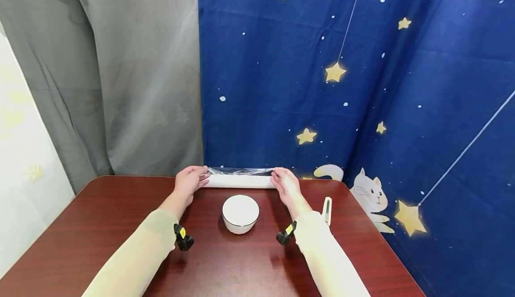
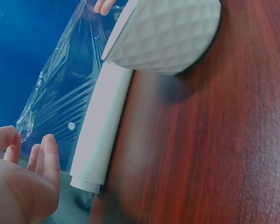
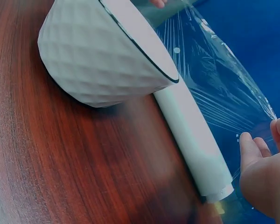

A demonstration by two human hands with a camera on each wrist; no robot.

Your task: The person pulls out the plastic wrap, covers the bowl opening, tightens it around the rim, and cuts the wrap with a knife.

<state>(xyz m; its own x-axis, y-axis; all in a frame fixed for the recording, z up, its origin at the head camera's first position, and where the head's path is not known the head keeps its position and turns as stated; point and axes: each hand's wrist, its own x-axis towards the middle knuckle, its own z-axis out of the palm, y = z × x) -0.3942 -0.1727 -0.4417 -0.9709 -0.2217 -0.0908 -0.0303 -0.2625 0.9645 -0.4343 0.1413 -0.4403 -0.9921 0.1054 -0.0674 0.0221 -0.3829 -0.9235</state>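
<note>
A white roll of plastic wrap (image 1: 240, 181) lies along the far edge of the table. From it a clear sheet of plastic wrap (image 2: 67, 88) is pulled up, stretched between both hands. My left hand (image 1: 189, 183) pinches one corner of the sheet between thumb and finger, just past the roll's left end. The opposite corner is pinched by my right hand (image 1: 286, 184), near the roll's right end. Closer to me, between the forearms, stands a white bowl (image 1: 240, 225) with a quilted outside and a dark rim line, apart from both hands.
A pale utility knife (image 1: 327, 210) lies on the reddish-brown table (image 1: 225, 270), right of my right forearm. Behind the far edge hang a grey curtain (image 1: 149, 86) and a blue starry curtain (image 1: 265, 64).
</note>
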